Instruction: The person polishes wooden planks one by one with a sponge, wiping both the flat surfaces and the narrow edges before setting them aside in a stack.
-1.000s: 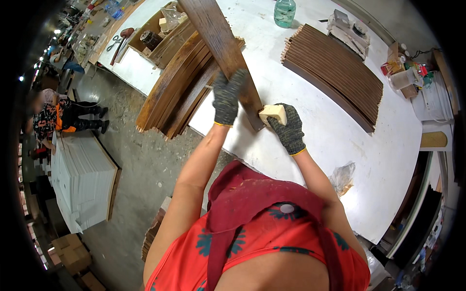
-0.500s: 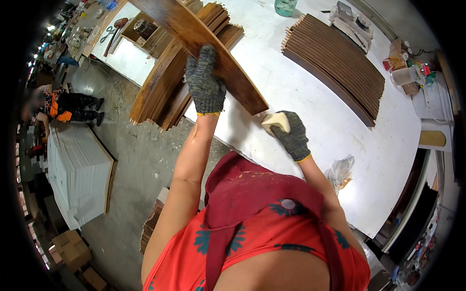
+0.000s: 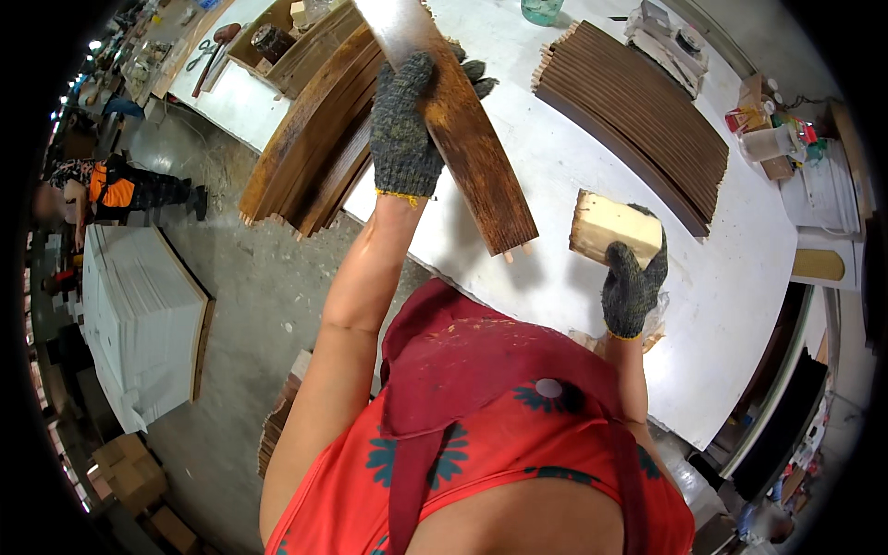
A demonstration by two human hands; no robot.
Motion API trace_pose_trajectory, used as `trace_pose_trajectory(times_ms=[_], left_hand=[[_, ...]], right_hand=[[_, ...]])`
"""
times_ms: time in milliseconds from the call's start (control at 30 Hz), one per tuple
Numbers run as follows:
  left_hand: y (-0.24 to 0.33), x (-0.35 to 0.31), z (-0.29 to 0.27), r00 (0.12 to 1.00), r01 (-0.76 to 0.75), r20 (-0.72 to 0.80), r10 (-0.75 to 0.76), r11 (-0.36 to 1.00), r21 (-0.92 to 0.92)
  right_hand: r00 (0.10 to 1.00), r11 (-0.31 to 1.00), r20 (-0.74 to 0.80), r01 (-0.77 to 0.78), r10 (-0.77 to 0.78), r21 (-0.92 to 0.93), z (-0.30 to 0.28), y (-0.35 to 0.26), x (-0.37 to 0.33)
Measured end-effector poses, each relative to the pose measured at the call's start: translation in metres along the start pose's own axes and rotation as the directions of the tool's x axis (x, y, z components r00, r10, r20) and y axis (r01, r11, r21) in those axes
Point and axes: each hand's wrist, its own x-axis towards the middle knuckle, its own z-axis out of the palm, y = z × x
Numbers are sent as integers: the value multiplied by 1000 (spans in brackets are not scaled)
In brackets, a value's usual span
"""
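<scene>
My left hand (image 3: 404,125), in a dark grey knit glove, is wrapped round a stained brown wooden slat (image 3: 472,157) and holds it raised and slanted over the white table. Two pale dowel pins stick out of the slat's near end. Its far end shines with glare. My right hand (image 3: 638,277), gloved the same way, grips a cream sponge block (image 3: 618,225) with a brown-stained side, apart from the slat and to its right. Left of the slat lies a stack of curved brown slats (image 3: 310,139), partly behind my left hand.
On the white table (image 3: 731,314) a row of dark slats (image 3: 638,120) lies at the far right, beside a grey tool (image 3: 666,51). A wooden box (image 3: 296,60) with a stained jar and scissors (image 3: 200,54) are far left. A person (image 3: 129,190) stands beside white stacked boards (image 3: 143,324).
The slat has turned steeper and its near end has shifted right and toward me. My right hand has moved right with the sponge block, away from the slat, turning the block's pale face up.
</scene>
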Motion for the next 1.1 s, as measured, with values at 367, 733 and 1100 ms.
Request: trace_pose_trajectory(times_ms=[367,733,1100], left_hand=[[-25,-3,4,994,98,-61,-94,993,60],[-35,-5,1,990,94,-129,-60,957,276],[-3,-14,22,987,129,-104,-126,991,19]], right_hand=[[741,540,484,671,-465,-508,-16,-24,-24],[314,345,947,897,-62,-275,18,-68,-9],[668,346,664,743,-336,-573,-27,-49,13]])
